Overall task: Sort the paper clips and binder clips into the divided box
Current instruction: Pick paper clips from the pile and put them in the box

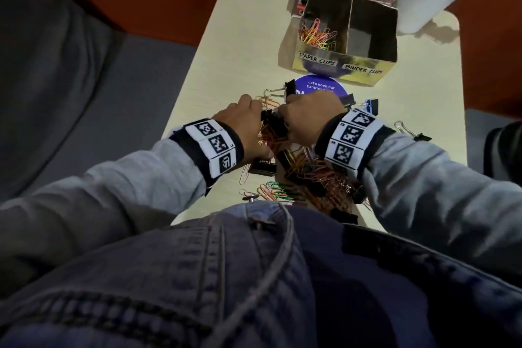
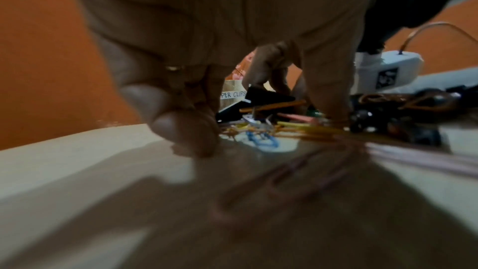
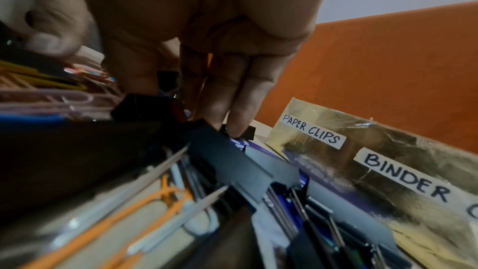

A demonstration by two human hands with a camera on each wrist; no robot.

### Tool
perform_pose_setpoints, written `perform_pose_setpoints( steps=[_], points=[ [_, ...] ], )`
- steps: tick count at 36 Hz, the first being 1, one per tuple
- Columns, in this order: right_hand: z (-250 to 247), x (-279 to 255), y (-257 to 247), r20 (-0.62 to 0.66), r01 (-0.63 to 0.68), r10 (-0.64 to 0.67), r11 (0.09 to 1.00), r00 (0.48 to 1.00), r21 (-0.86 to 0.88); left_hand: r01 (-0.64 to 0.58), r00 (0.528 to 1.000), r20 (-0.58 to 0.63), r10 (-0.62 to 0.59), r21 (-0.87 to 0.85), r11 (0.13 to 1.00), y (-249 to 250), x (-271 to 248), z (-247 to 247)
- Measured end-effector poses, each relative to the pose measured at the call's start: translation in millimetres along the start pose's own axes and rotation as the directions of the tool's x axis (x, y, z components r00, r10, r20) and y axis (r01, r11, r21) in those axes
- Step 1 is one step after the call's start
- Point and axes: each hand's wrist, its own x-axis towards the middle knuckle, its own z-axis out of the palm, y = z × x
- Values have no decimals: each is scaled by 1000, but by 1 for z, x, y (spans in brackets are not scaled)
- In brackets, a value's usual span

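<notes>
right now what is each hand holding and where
Unclear: right hand fingertips rest on a small black binder clip body; left hand, fingers curled, touches the table.

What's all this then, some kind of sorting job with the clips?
Yes. A person is sorting a mixed pile of clips on the table into a divided box. Both hands are down in the pile: the left hand among coloured paper clips, the right hand fingering a small black binder clip. So far the paper clip compartment holds some; the binder clip compartment looks empty.
</notes>
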Motion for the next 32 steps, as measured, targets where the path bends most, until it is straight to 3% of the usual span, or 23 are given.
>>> perform_pose_setpoints(
  steps=[8, 11, 15, 17, 23, 28, 32],
  points=[
    [3, 4, 6, -9, 6, -6, 1000, 1000, -16, 1, 997, 81, 5, -81, 997, 1, 3, -11],
    [4, 6, 14, -8, -37, 37, 998, 999, 54, 10, 996, 84, -1, -107, 994, -3, 8, -25],
    [2, 3, 25, 9, -91, 90, 980, 996, 176, -116, 991, 55, 120, -72, 991, -5, 21, -34],
    [0, 0, 29, 20, -92, 89, 978, 996, 187, -191, 975, 107, 194, -36, 981, -1, 22, -34],
    [5, -6, 22, 66, -12, 11, 1000, 998, 15, -310, 939, 157, 305, 5, 951, -1, 20, -21],
    [9, -5, 20, 58, -25, 22, 998, 998, 62, -280, 951, 124, 284, -48, 959, -3, 22, -28],
    [8, -6, 24, 63, -48, 40, 991, 997, 126, -191, 979, 66, 191, 7, 981, 1, 37, -28]
  ],
)
